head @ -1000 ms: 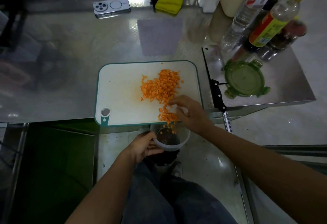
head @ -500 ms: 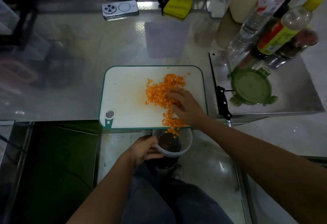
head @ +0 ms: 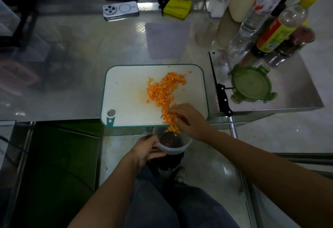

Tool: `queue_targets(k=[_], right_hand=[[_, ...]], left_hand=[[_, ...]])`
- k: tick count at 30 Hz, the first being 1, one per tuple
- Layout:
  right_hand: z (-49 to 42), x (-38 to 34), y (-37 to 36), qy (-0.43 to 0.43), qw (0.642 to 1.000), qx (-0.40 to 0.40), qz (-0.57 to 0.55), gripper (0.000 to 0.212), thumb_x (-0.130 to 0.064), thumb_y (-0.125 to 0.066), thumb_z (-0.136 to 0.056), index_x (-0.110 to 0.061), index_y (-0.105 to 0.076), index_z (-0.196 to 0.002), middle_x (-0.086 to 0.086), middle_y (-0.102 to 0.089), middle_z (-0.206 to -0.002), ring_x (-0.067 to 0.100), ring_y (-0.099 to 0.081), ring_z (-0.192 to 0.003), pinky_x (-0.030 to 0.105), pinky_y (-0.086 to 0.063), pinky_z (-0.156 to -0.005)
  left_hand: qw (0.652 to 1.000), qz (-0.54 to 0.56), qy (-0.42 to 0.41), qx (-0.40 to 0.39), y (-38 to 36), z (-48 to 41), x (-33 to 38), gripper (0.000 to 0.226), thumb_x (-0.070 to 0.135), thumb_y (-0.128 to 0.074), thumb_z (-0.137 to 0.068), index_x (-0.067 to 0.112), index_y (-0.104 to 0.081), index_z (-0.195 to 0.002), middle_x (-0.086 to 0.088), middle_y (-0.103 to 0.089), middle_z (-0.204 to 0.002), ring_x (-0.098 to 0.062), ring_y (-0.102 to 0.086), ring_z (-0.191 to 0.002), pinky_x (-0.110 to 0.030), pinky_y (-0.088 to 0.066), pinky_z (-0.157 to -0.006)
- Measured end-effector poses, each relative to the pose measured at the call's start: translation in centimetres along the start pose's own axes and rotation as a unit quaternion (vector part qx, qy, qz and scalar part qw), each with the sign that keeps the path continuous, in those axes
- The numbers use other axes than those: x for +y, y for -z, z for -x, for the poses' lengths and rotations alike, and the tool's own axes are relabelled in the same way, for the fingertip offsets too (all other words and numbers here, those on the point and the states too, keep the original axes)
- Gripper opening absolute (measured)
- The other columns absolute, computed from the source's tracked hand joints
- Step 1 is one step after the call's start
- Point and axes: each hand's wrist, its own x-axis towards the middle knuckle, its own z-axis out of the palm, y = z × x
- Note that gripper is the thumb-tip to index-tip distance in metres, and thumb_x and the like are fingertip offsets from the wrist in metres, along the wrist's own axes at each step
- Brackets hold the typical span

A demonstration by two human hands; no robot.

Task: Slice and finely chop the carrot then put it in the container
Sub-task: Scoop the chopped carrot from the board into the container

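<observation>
Since half a second ago the right hand (head: 187, 119) has drawn back from the middle of the heap to the near edge of the cutting board (head: 129, 90), dragging a trail of chopped carrot (head: 164, 89) with it. The left hand (head: 146, 151) has kept its hold on the container (head: 177, 149).

From the head camera, the right hand lies palm down at the board's near right corner. Its fingers are relaxed and loosely cupped against the orange pieces, pushing rather than grasping. A few bits are tumbling over the board's edge, just above the container's mouth. The left hand grips the clear, round container by its left rim, thumb on the near side, and holds it just below and in front of the board's edge. Its inside looks dark (how much carrot has gathered there I cannot tell).

Most of the carrot is on the board, a loose heap running from the centre toward the far right, narrowing to the streak under the right hand.

Right of the board a black-handled knife (head: 223, 99) lies on the steel counter (head: 72, 56), its blade pointing away. Just beside it sits a green lid (head: 251, 84). Several bottles (head: 277, 33) crowd the far right corner. At the back lie a phone (head: 120, 10) and a yellow cloth (head: 177, 6).
</observation>
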Motion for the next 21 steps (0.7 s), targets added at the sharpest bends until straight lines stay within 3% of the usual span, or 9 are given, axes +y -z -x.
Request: queue_targets(k=[4, 8, 12, 14, 17, 19, 21], right_hand=[[2.1, -0.8, -0.3, 0.028, 0.999, -0.015, -0.019, 0.038, -0.012, -0.051, -0.089, -0.015, -0.061, -0.126, 0.006, -0.064, -0.116, 0.024, -0.053, -0.109, 0.034, -0.040, -0.094], [2.1, -1.0, -0.2, 0.056, 0.998, 0.002, -0.042, 0.037, -0.005, -0.053, -0.089, -0.017, -0.063, -0.124, 0.000, -0.061, -0.128, 0.013, -0.053, -0.119, 0.029, -0.041, -0.099], [-0.4, -1.0, 0.6, 0.051, 0.996, 0.018, -0.066, 0.031, -0.012, -0.049, -0.091, -0.014, -0.065, -0.117, -0.002, -0.065, -0.105, 0.015, -0.060, -0.089, 0.035, -0.052, -0.073], [-2.1, -1.0, 1.1, 0.040, 0.996, 0.033, -0.067, 0.031, -0.013, -0.048, -0.089, -0.008, -0.065, -0.114, -0.003, -0.061, -0.100, 0.014, -0.057, -0.082, 0.034, -0.050, -0.071], [-5.1, -0.4, 2.1, -0.005, 0.997, 0.072, -0.028, 0.037, -0.019, -0.047, -0.087, -0.008, -0.062, -0.118, 0.013, -0.057, -0.116, 0.028, -0.054, -0.106, 0.043, -0.047, -0.090], [-7.1, 0.3, 2.6, -0.041, 0.995, 0.090, -0.012, 0.043, -0.016, -0.050, -0.085, -0.007, -0.058, -0.126, 0.017, -0.048, -0.133, 0.034, -0.043, -0.125, 0.044, -0.036, -0.106], [-8.8, 1.0, 3.0, -0.077, 0.993, 0.091, -0.004, 0.048, -0.012, -0.056, -0.088, -0.009, -0.049, -0.136, 0.016, -0.033, -0.150, 0.034, -0.027, -0.139, 0.042, -0.024, -0.113]], left_hand=[[1.000, 0.002, 0.002, -0.010, -0.1, 0.2, 0.0, 0.012, 0.003, -0.048, -0.091, 0.002, -0.059, -0.086, -0.012, -0.066, -0.077, -0.029, -0.065, -0.083, -0.041, -0.058, -0.082], [1.000, -0.012, 0.002, -0.011, 0.2, 0.2, 0.1, 0.011, 0.004, -0.048, -0.091, 0.001, -0.059, -0.091, -0.015, -0.064, -0.084, -0.028, -0.065, -0.083, -0.039, -0.059, -0.077], [1.000, -0.022, 0.000, -0.004, 0.7, 0.0, 0.3, 0.009, 0.003, -0.050, -0.090, 0.000, -0.058, -0.094, -0.018, -0.062, -0.089, -0.030, -0.066, -0.083, -0.041, -0.059, -0.076], [1.000, -0.022, 0.004, -0.004, 0.9, -0.2, 0.4, 0.007, 0.003, -0.050, -0.091, 0.000, -0.056, -0.091, -0.020, -0.061, -0.093, -0.033, -0.066, -0.087, -0.043, -0.059, -0.077], [1.000, -0.015, 0.018, -0.011, 1.2, -0.4, 0.6, 0.010, 0.003, -0.051, -0.090, -0.003, -0.057, -0.096, -0.026, -0.061, -0.104, -0.036, -0.066, -0.094, -0.042, -0.060, -0.074], [1.000, -0.015, 0.021, -0.014, 1.4, -0.6, 0.7, 0.022, 0.004, -0.053, -0.090, -0.007, -0.058, -0.108, -0.030, -0.061, -0.114, -0.037, -0.065, -0.099, -0.041, -0.060, -0.073], [0.999, -0.019, 0.024, -0.016, 1.6, -0.6, 0.9, 0.031, 0.005, -0.054, -0.090, -0.010, -0.056, -0.117, -0.029, -0.060, -0.119, -0.037, -0.064, -0.101, -0.040, -0.059, -0.071]])
